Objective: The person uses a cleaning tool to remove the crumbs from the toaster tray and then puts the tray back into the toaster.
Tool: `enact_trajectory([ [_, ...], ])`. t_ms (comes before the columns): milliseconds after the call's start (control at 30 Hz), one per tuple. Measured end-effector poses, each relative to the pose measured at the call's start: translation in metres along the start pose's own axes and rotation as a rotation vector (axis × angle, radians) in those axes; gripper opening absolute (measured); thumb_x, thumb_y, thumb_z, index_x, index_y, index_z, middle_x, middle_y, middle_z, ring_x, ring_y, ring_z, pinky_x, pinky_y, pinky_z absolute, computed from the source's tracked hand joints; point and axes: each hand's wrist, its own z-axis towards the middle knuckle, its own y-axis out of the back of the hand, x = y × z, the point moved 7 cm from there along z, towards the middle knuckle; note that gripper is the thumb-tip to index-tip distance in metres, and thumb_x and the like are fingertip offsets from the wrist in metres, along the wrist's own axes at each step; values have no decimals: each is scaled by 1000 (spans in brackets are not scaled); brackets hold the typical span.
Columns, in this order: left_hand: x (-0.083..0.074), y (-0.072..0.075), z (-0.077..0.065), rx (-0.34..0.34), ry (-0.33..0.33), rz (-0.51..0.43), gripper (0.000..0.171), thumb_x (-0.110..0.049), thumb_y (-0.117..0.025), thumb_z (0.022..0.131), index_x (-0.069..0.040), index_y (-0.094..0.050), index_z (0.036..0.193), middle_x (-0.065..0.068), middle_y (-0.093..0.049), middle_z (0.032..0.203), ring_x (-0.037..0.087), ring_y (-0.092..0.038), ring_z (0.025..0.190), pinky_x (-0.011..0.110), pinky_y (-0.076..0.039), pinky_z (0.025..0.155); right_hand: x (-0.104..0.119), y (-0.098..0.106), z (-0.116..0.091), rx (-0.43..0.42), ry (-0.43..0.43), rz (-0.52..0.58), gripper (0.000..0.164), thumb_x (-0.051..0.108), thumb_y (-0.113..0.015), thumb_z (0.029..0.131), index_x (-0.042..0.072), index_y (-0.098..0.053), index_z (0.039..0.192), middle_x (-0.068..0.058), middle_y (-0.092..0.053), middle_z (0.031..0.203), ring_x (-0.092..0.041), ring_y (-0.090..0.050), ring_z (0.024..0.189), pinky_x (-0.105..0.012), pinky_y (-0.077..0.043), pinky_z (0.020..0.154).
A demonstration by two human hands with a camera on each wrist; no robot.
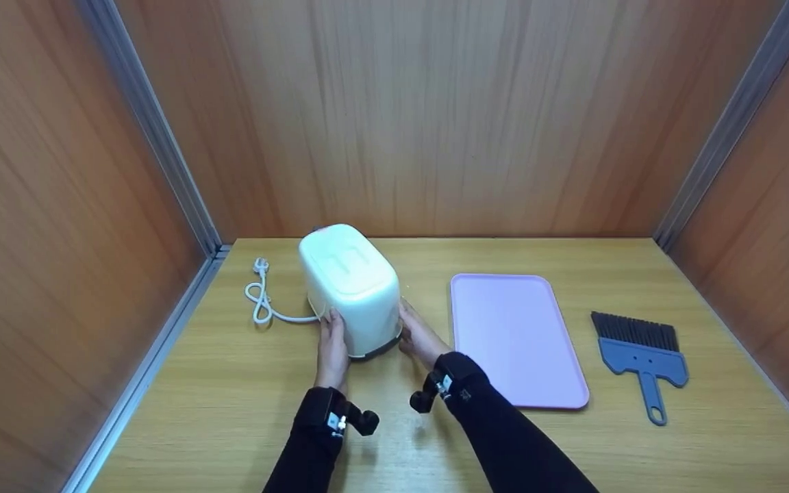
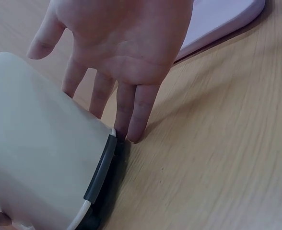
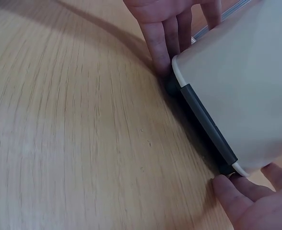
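Observation:
A white toaster (image 1: 352, 274) with a smooth closed top and dark base stands left of the table's middle, turned at an angle. My left hand (image 1: 333, 352) lies along its near left side, fingers extended. At the lower right side is my right hand (image 1: 423, 335). In the left wrist view, the right hand (image 2: 126, 48) has its palm away from the wall and its straight fingers reach down to the base. Fingertips of both hands meet the bottom edge in the right wrist view, close to the dark base strip (image 3: 208, 122). Toaster hides part of the fingers.
A white cord with plug (image 1: 261, 291) lies looped left of the toaster. To the right lies a pink-purple tray (image 1: 514, 342), and beyond it a blue hand brush (image 1: 648, 366) with dark bristles. Wood panels (image 1: 435, 123) wall the table at the back and sides.

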Motion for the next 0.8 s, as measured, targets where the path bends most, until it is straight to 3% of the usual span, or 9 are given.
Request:
enact_trajectory([
  [133, 1, 1, 1, 5, 22, 0, 73, -47, -30, 106, -6, 1, 157, 17, 0, 164, 33, 2, 150, 48, -3, 122, 1, 0, 1, -6, 3, 34, 65, 49, -29, 106, 17, -8, 159, -16, -2, 164, -47, -7, 146, -64, -9, 116],
  [300, 3, 1, -1, -13, 44, 25, 74, -56, -29, 103, -15, -4, 159, 13, -3, 165, 32, -1, 150, 49, -6, 121, 2, 0, 1, -6, 5, 77, 65, 47, -31, 106, 16, -9, 159, -15, -1, 164, -47, -6, 146, -62, -7, 117],
  [600, 4, -2, -7, 21, 46, -87, 77, -62, -31, 100, -22, -2, 159, 12, -6, 165, 36, -5, 149, 60, -10, 118, 3, -1, -2, -30, -14, 88, 70, 50, -35, 104, 16, -8, 159, -13, 1, 165, -53, -5, 144, -61, -7, 118],
  [800, -2, 1, -10, -5, 87, -83, 77, -64, -34, 98, -25, -7, 159, 11, -6, 165, 35, -8, 149, 56, -13, 119, 6, -1, -6, -77, 11, 54, 67, 50, -35, 104, 15, -15, 158, -11, -5, 165, -49, -11, 145, -63, -12, 116],
])
